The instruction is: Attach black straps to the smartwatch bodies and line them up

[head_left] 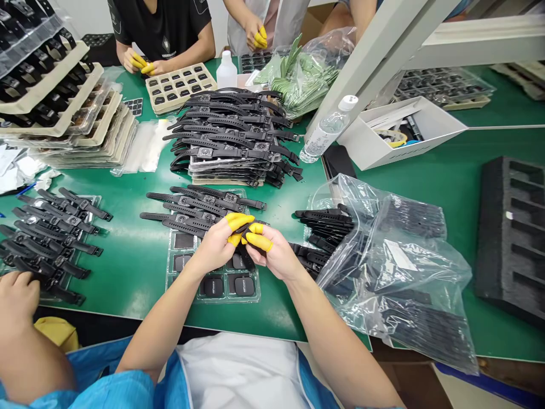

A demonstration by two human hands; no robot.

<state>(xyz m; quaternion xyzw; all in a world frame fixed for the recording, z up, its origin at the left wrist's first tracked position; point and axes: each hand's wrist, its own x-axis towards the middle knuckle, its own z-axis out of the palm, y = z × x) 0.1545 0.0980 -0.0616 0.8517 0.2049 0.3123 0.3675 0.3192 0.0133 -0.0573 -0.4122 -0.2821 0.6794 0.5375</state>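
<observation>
My left hand [217, 244] and my right hand [275, 253], yellow covers on several fingertips, meet above a clear plastic tray [170, 284]. Between them they pinch a small black smartwatch [245, 228], mostly hidden by the fingers. A black strap [247, 259] hangs below it toward the tray. Across the tray's far half lie several watches with straps [206, 207]. Square black watch cases [213, 286] without straps sit in the near compartments. To the right of my right hand, loose black straps [326, 227] spill from a clear plastic bag [395, 255].
Stacked trays of strapped watches [238, 136] stand behind, beside a clear bottle [327, 130] and a white box [404, 133]. At left are another watch tray [46, 238] and a neighbour's hand [17, 298]. A black foam holder [511, 238] lies right. Co-workers sit opposite.
</observation>
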